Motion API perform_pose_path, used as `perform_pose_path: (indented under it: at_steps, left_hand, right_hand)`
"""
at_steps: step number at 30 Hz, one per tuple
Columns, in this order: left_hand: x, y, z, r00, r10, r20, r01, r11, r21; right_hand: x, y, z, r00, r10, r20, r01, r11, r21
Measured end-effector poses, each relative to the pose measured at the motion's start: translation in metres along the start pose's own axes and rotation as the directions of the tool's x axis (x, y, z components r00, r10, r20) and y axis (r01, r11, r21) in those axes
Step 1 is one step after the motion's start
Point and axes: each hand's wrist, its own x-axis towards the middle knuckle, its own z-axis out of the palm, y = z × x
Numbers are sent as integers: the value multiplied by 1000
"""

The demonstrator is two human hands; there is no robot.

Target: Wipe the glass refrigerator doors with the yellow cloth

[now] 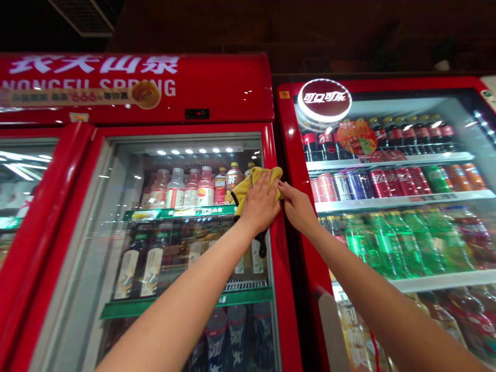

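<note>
**Flat palm, even pressure**

Your left hand (259, 204) lies flat, fingers open and spread, pressing a soft yellow cloth (256, 187) against the upper right of a glass cooler door (174, 243), where the glass meets the glossy red door frame (285, 268). The cloth sits at the centre of your view, bunched out at your hand's 10 o'clock, with a dark strap (263, 245) hanging at its 6 o'clock. Keeping the whole palm down spreads the pressure across the cloth better than the fingertips alone would.

Your right hand (297, 207) is just beside it, fingers extended and loosely open, tips at the cloth's edge and the frame; it grips nothing that shows.

Behind the glass stand bottled drinks (189, 188). A red Nongfu Spring header panel (135, 82) runs above at 11 o'clock. At 2 o'clock, a lit round Coca-Cola sign (324, 101) tops a neighbouring red cooler (298, 155), with rows of cans (382, 183) and green bottles (387, 245) inside.
</note>
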Motion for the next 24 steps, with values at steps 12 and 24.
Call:
perform_pose_path:
  at_steps: [12,24]
  left_hand:
    - [4,-10,2,1000,30,-7,-30,999,22]
    - [-5,-15,-4,998,-63,-8,63,995,81]
  right_hand:
    - [9,6,-2,992,-56,116,78,978,-195]
    - [-1,-20,-24,986,-71,-153,71,997,-7]
